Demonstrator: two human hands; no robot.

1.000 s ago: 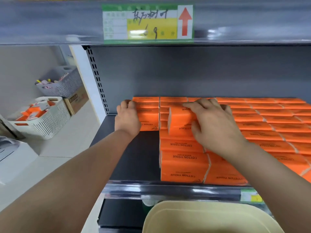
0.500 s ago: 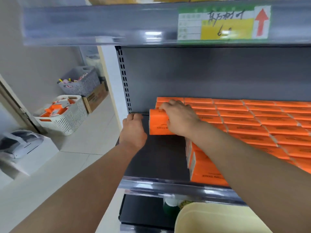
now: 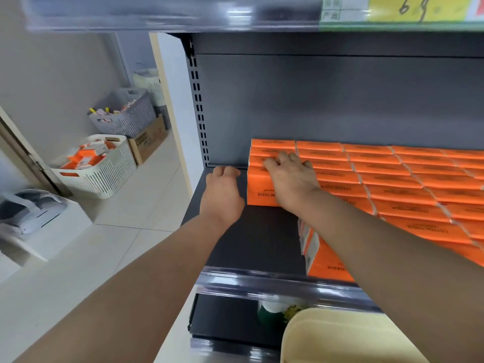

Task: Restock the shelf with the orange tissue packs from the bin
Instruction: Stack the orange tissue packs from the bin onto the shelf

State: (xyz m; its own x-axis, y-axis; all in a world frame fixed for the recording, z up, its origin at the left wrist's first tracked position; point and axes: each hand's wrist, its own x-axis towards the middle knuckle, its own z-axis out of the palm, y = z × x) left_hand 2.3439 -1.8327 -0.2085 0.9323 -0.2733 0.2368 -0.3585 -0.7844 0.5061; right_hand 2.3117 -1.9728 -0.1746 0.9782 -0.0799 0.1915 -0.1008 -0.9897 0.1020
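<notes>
The orange tissue packs are flat rectangular bricks in bright orange wrap with dark "COTTON TISSUE" lettering on their faces, packed edge to edge in rows across the dark grey shelf and reaching back to its rear panel; the rows run off the right edge of the view, and print on the farther packs is too blurred to read. At the left end of the rows a short column of packs stands out towards the front, with bare shelf to its left and in front of it. Nearer the shelf lip a few more packs sit partly hidden under the right forearm. The cream bin is cut off at the bottom edge, so its contents cannot be seen. The price label on the shelf above is cropped, only "69" legible. On the floor to the left a white slotted basket holds orange and white items too small to identify. The right hand lies palm down on the left column, fingers spread and pressed flat on the top faces, not wrapped around any pack. The left hand rests just beside that column's left face, fingers loosely curled on the bare shelf, holding nothing; whether it touches the pack cannot be told.
</notes>
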